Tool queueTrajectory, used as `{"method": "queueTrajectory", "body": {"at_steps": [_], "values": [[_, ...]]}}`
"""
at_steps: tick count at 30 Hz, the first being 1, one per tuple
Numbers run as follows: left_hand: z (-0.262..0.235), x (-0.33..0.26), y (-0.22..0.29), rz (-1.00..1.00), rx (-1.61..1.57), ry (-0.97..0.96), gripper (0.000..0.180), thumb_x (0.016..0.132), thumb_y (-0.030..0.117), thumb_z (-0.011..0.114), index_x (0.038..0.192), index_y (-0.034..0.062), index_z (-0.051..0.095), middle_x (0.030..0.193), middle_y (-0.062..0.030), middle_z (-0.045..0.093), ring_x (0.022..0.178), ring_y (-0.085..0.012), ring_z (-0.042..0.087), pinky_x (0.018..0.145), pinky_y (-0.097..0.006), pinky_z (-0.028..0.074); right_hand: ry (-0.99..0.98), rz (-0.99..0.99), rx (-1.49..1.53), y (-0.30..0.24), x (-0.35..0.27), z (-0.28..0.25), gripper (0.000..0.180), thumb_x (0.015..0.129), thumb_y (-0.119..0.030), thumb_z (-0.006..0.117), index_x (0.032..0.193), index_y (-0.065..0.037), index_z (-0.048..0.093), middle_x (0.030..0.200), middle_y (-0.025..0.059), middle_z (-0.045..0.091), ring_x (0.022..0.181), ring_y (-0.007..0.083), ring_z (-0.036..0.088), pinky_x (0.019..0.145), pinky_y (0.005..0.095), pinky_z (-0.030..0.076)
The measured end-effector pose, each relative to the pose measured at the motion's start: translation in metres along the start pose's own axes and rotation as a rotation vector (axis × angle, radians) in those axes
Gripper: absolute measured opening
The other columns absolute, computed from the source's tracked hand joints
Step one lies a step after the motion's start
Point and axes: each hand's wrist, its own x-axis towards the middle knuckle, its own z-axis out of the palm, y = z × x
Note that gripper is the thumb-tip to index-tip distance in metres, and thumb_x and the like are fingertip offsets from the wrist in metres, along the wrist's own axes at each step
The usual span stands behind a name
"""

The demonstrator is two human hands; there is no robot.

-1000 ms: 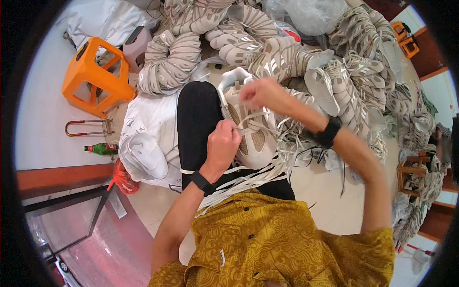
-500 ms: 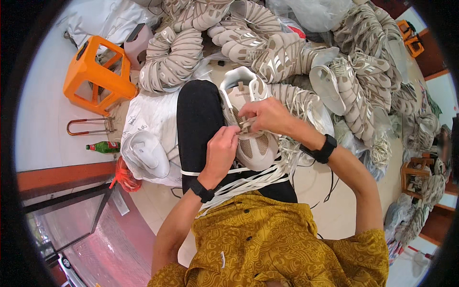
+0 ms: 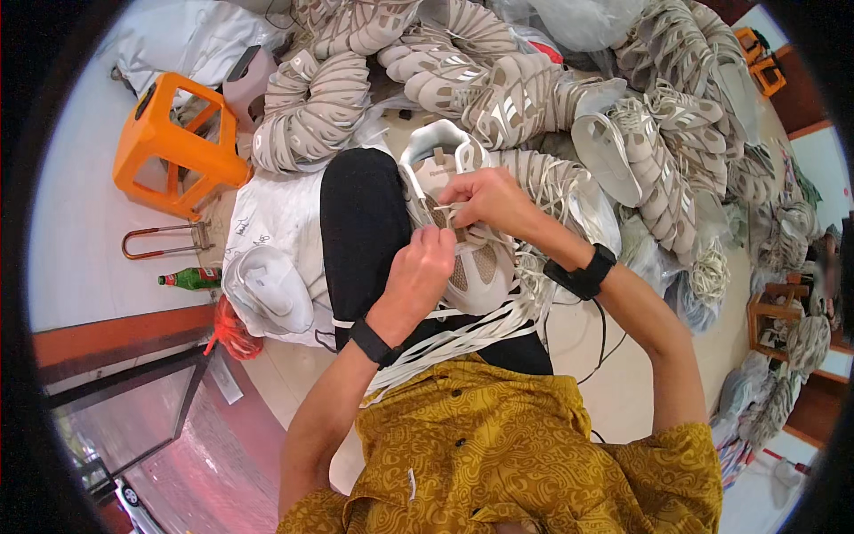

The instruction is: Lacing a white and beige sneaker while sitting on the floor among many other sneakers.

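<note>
Head view: both left hand and right hand pinching laces over beige shoe resting on lap (shoe piles crowding beyond).

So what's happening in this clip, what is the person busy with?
A seated person has a beige sneaker resting on their lap and is working on its white lace. The right hand pinches the lace over the tongue, and the left hand steadies the shoe from the near side. A bundle of loose white laces lies across the lap. Piles of similar sneakers cover the floor ahead, with an orange stool to the left.
</note>
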Motion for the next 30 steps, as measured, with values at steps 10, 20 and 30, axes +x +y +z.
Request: {"method": "queueTrajectory", "body": {"at_steps": [10, 20, 30], "values": [[0.004, 0.005, 0.004, -0.159, -0.038, 0.172, 0.015, 0.067, -0.001, 0.056, 0.074, 0.0022, 0.043, 0.068, -0.013, 0.045, 0.061, -0.0292, 0.053, 0.05, -0.036, 0.046, -0.071, 0.135, 0.267, 0.01, 0.006, 0.006, 0.023, 0.056, -0.001, 0.067, 0.079, 0.0, 0.065, 0.06, 0.003, 0.059, 0.049, 0.0088, 0.051, 0.047, 0.0222, 0.042], [0.011, -0.02, 0.025, -0.333, -0.097, 0.129, 0.016, 0.069, -0.001, 0.056, 0.077, 0.0005, 0.042, 0.072, -0.0161, 0.046, 0.067, -0.0326, 0.052, 0.057, -0.039, 0.046, -0.064, 0.315, 0.623, 0.006, 0.013, -0.003, 0.014, 0.064, 0.003, 0.059, 0.078, 0.005, 0.062, 0.056, 0.0077, 0.059, 0.036, 0.0069, 0.041, 0.035, 0.0191, 0.03], [0.016, -0.031, 0.036, -0.205, -0.152, 0.098, 0.013, 0.071, -0.003, 0.052, 0.082, -0.0037, 0.045, 0.085, -0.023, 0.051, 0.085, -0.0384, 0.054, 0.07, -0.038, 0.049, -0.038, 0.302, 0.894, -0.01, 0.039, -0.01, 0.017, 0.059, 0.01, 0.053, 0.074, 0.003, 0.054, 0.064, 0.0071, 0.054, 0.043, 0.0116, 0.049, 0.036, 0.0192, 0.03]]}}
